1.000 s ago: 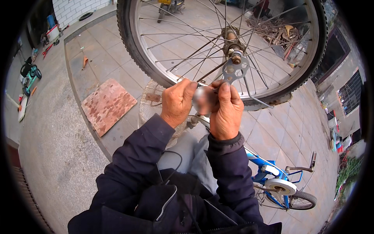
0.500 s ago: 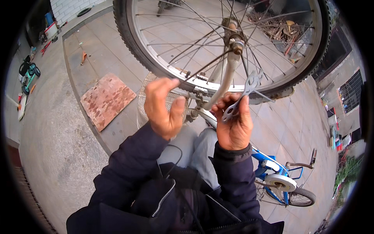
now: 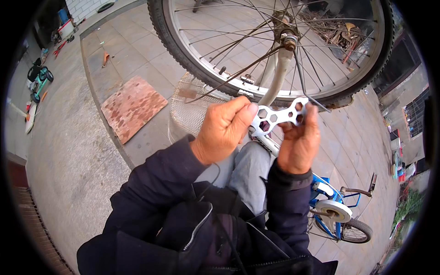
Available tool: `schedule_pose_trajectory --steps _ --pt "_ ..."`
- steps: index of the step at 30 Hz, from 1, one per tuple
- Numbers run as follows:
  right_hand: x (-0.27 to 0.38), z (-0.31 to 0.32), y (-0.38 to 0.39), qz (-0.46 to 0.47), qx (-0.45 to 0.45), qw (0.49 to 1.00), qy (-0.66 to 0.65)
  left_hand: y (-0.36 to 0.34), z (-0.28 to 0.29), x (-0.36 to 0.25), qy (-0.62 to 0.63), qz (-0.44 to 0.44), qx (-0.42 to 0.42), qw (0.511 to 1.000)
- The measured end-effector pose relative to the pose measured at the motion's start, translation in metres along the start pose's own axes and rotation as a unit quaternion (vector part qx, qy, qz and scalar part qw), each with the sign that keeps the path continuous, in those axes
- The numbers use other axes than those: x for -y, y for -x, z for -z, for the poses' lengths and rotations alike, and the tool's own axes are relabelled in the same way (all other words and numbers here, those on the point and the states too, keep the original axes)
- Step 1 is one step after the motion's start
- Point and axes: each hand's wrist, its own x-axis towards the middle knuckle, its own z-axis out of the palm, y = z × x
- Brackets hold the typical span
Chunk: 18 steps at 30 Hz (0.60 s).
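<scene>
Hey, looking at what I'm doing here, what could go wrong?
The flat multi-hole wrench might slip: your left grip pinches one end, but the right grip at the other is blurred, so its firmness is unclear.

The bent rod ends close to your right fingers and could scrape them.

Your hands are near the spoked wheel; if it turned, a knuckle might catch.

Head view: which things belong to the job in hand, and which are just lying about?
Probably the job:
holed flat spanner, in the left hand, right hand at its other end
spoked wheel, just beyond

Probably lying about:
reddish slab
green wheeled toy
stick heap
</scene>
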Motion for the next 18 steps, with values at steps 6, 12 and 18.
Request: schedule_pose_trajectory --steps 6,12,18 --pt "0.029 0.018 -0.009 0.001 0.166 0.963 0.211 -0.015 0.009 -0.019 -0.07 -0.034 -0.02 0.997" --pt "0.042 0.009 0.006 -0.176 0.302 0.893 0.282 -0.031 0.015 -0.014 -0.078 -0.054 0.006 0.995" --pt "-0.001 0.01 0.006 -0.038 0.181 0.974 0.127 -0.038 0.02 -0.022 0.073 -0.016 -0.047 0.996"
